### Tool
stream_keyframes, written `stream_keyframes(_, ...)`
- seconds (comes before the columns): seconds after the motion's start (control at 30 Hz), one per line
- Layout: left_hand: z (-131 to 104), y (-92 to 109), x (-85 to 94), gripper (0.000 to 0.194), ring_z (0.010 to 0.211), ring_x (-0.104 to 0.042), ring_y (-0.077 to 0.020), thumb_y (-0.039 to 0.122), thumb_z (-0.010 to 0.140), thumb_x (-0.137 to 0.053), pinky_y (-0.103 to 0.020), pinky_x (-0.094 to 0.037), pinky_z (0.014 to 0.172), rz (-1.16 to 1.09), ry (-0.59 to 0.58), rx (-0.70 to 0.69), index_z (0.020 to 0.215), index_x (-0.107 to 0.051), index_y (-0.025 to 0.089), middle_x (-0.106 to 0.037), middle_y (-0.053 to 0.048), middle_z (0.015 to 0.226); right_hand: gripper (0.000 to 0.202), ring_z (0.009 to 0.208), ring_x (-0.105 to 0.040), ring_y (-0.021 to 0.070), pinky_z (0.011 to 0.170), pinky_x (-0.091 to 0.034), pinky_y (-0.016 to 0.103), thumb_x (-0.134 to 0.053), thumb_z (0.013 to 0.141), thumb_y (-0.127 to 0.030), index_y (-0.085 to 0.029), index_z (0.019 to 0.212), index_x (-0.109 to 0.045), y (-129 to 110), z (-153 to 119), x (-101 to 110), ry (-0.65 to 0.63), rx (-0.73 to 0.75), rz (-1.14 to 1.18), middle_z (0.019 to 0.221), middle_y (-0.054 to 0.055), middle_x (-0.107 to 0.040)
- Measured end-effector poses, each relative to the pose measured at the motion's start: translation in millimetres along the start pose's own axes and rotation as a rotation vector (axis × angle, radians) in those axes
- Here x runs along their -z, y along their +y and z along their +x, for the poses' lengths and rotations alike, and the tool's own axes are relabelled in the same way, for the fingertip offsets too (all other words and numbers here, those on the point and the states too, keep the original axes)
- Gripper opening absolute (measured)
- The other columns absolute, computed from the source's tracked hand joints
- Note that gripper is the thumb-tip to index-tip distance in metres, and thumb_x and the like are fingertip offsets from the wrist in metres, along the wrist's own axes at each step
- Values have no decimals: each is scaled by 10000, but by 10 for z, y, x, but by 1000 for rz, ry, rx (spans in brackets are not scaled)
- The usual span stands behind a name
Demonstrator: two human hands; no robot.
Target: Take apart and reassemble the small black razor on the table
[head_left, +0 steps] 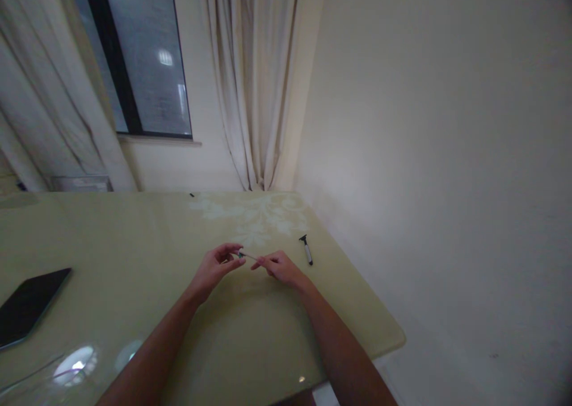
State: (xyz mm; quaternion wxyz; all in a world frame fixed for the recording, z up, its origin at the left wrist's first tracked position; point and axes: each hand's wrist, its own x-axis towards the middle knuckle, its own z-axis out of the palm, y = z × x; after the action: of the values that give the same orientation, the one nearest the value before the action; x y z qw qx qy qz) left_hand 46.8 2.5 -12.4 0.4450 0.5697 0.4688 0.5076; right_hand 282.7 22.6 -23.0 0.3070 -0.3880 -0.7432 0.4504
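My left hand (220, 266) is closed, its thumb and fingers pinching a small dark piece (241, 254) too small to name. A thin pale stick (250, 257) runs from that piece to my right hand (277, 267), which is closed around its other end. Stick and dark piece meet at my left fingertips; whether they are joined I cannot tell. Both hands are just above the table. To the right of my right hand lies a razor (307, 250) with a black head and a pale grey handle.
The glossy greenish-yellow table (134, 239) has a pale floral pattern near its far edge. A dark tablet (31, 304) lies at the left. A tiny dark object (192, 195) is by the back edge. A wall (424, 155) runs along the right; curtains (254, 84) hang behind.
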Motion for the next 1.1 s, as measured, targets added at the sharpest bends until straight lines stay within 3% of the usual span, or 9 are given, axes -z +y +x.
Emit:
stream_keyframes(0.1, 22, -61, 3, 536, 663, -561, -137, 460, 649, -880, -250, -403, 622, -22, -9, -1, 1078, -743, 170, -619, 19, 706, 649, 502, -285, 96, 520, -235, 245, -519, 945, -687, -125, 1031, -832, 6, -2, 7, -21, -2, 8, 528, -56, -350)
stream_keyframes(0.3, 55, -142, 16, 543, 659, -547, -128, 457, 653, -890, -246, -406, 632, -43, -19, 12, 1089, -739, 171, -609, 25, 706, 660, 521, -301, 102, 531, -243, 244, -519, 932, -705, -132, 1003, -837, 0, 29, -16, 99, 23, -38, 548, -49, -346)
stream_keyframes(0.5, 73, -182, 18, 537, 709, -560, -140, 434, 674, -875, -249, -430, 649, -74, -20, -32, 1127, -729, 185, -626, 9, 770, 656, 516, -311, 101, 519, -245, 238, -511, 949, -691, -123, 1018, -831, -10, -11, -16, -3, 32, -38, 542, -46, -370)
stream_keyframes(0.9, 60, -123, 20, 528, 750, -584, -134, 348, 655, -897, -277, -498, 737, -132, -42, -49, 1138, -734, 213, -690, -23, 935, 656, 521, -303, 101, 517, -230, 241, -489, 964, -692, -133, 1021, -828, -41, -43, -8, -39, 26, -46, 547, -46, -355)
stream_keyframes(1.1, 56, -115, 40, 548, 718, -571, -141, 352, 649, -889, -268, -466, 689, -95, -68, -30, 1157, -753, 199, -643, 6, 779, 637, 531, -315, 103, 529, -245, 239, -506, 959, -678, -133, 1020, -830, -33, -37, 0, -45, 32, -51, 547, -44, -368)
